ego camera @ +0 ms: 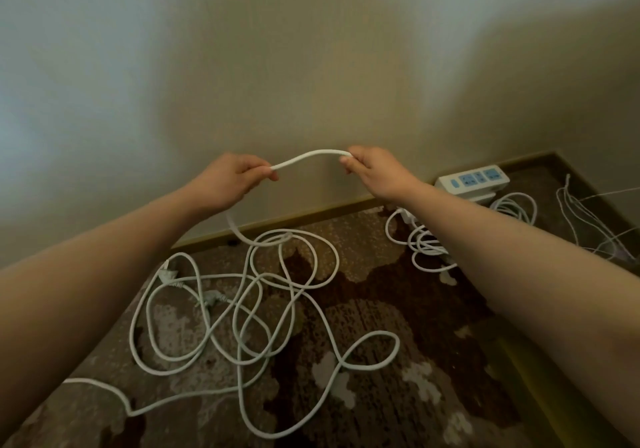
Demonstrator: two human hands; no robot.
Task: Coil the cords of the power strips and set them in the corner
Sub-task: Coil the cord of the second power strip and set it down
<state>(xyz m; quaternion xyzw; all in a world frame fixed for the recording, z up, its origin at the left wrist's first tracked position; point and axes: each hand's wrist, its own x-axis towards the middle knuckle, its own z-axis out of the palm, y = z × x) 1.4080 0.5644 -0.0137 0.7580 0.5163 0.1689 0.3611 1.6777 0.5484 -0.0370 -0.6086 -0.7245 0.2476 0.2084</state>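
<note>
Both hands up before the beige wall — left hand (231,179) and right hand (374,170) each pinching the long white round cord (308,157), fingers clamped on it, a short arch between. Rest of it sprawled in loose tangled loops over the brown patterned carpet (398,395) below. Off right, near the corner — a white power strip with blue sockets (472,181), beside its coiled white cord (424,243).
</note>
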